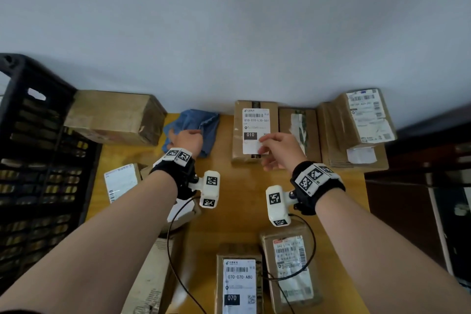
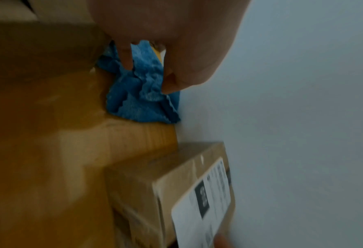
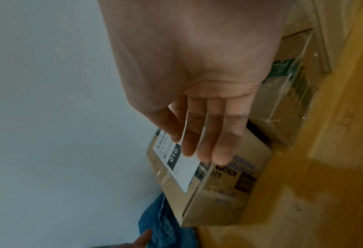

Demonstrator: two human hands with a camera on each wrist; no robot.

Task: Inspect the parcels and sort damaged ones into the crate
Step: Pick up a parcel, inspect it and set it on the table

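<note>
The black slatted crate (image 1: 38,160) stands at the left edge of the yellow wooden table (image 1: 224,186), with a large plain carton (image 1: 114,116) just beside its far corner. Along the wall sit several smaller cardboard parcels; the one labelled 010 (image 1: 251,132) lies flat between a crumpled blue cloth (image 1: 193,127) and a parcel with torn green-printed tape (image 1: 298,132). Nearer the person lies the parcel labelled 070 (image 1: 238,285).

The right hand (image 1: 276,150) hangs over the near right corner of the 010 parcel, fingers straight and slightly spread, holding nothing; whether the tips touch the label I cannot tell. The left hand (image 2: 155,42) reaches down onto the cloth, thumb and a fingertip against its folds.

The 010 parcel looks like a stiff, taped carton, probably light enough for one hand, though the glossy tape and label may be slippery. Gripping across its short sides, thumb on one bare cardboard wall and fingers on the other, seems surest for turning it over.
</note>
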